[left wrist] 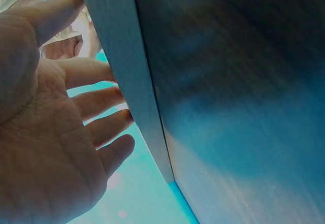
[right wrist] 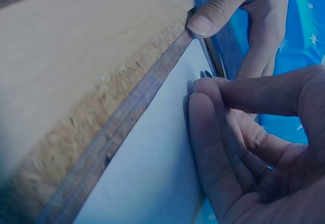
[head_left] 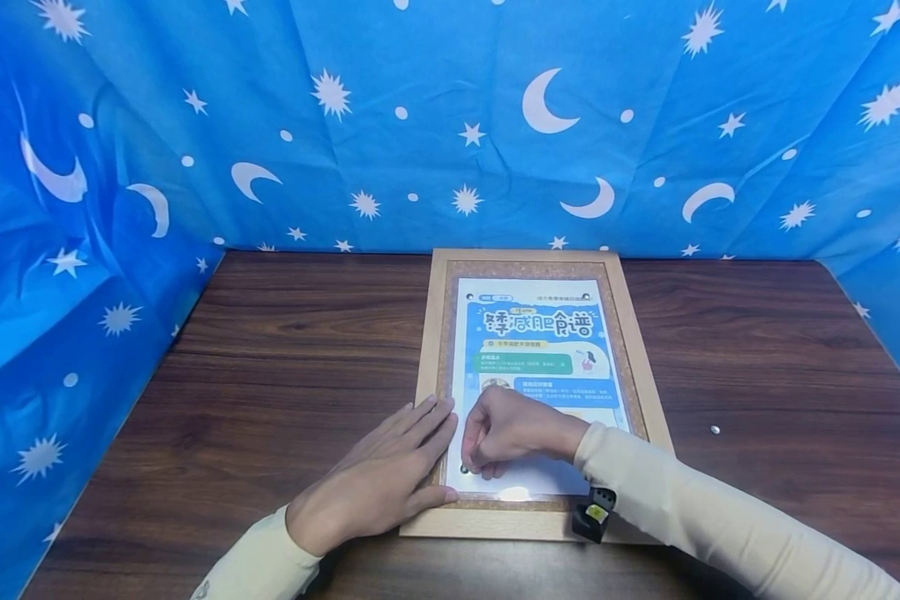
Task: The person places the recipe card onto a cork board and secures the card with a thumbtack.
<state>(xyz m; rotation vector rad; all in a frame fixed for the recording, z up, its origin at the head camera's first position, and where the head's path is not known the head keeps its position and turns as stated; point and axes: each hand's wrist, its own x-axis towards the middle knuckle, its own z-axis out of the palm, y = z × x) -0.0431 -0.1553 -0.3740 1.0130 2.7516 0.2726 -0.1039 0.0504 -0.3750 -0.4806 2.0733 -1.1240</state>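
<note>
A printed poster (head_left: pixel 525 433) with a blue heading lies on a cork board (head_left: pixel 528 270) with a pale wooden frame (head_left: pixel 427 350). Clear film shows along the poster's edge. Dark thumbtacks sit at its top left (head_left: pixel 470 296) and top right (head_left: pixel 586 296) corners. At the lower left corner, my right hand (head_left: pixel 506 429) pinches a small thumbtack (head_left: pixel 464 469) against the sheet; the fingertips (right wrist: pixel 203 107) partly hide it. My left hand (head_left: pixel 386 475) rests with straight fingers over the frame's left side, its thumb (right wrist: pixel 202 25) near the same corner.
A small silvery thumbtack (head_left: pixel 715 430) lies on the dark wooden table (head_left: pixel 285 350), right of the board. Blue cloth (head_left: pixel 420 150) with white moons and stars hangs behind and at the sides. A black wrist camera (head_left: pixel 594 514) hangs over the frame's lower edge.
</note>
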